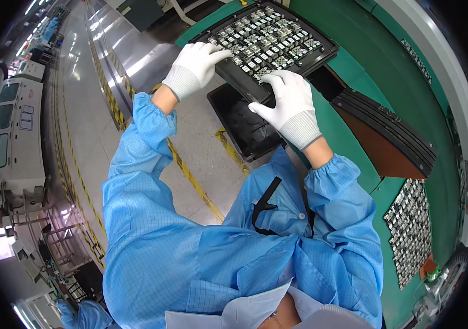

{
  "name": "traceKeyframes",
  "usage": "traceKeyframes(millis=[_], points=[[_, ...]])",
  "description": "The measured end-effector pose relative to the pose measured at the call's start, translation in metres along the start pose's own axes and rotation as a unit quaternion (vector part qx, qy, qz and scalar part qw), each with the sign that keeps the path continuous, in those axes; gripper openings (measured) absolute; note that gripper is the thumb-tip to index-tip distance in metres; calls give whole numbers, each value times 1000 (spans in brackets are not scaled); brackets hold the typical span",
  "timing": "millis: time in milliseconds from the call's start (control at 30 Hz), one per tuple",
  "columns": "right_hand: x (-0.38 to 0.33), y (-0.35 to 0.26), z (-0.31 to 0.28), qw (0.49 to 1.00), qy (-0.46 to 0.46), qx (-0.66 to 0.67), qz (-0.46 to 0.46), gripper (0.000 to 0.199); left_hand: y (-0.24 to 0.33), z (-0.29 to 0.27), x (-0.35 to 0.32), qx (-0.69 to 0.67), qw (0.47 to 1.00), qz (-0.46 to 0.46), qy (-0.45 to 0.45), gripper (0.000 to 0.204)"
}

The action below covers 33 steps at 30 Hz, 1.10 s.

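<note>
A black tray [268, 94] holds rows of small electronic boards [269, 35] with silvery and white parts. It rests at the edge of the green-topped bench, tilted in my view. My left hand [196, 64], in a white glove, is at the tray's left side, one finger stretched over the nearest boards. Over the tray's near right corner lies my right hand [290, 104], gloved too, fingers reaching to the front row and thumb spread away. No part shows between the fingers of either hand, though the left fingertips are partly hidden.
Below the tray stands a black bin [245, 131] with dark plastic inside. A black ribbed holder with brown sides [379, 131] sits on the green bench [349, 175]. Many more boards [409, 233] lie in a sheet nearer me. Yellow-black floor tape [195, 183] runs at left.
</note>
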State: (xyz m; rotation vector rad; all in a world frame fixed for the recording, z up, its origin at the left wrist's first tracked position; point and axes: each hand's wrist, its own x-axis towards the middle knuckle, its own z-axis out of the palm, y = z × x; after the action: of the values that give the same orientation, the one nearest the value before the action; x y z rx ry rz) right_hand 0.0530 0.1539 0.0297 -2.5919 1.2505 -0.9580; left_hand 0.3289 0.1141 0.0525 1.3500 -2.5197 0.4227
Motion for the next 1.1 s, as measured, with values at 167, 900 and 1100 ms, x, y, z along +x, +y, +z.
traceKeyframes(millis=[167, 900, 1100], points=[[0, 2, 2, 999, 23, 33, -4, 51, 2, 3, 1, -25, 999, -35, 9, 38], [18, 88, 1, 995, 99, -10, -10, 25, -105, 37, 54, -184, 941, -267, -94, 49], [13, 86, 5, 992, 118, 37, 2, 22, -119, 23, 63, -200, 932, -237, -189, 50]])
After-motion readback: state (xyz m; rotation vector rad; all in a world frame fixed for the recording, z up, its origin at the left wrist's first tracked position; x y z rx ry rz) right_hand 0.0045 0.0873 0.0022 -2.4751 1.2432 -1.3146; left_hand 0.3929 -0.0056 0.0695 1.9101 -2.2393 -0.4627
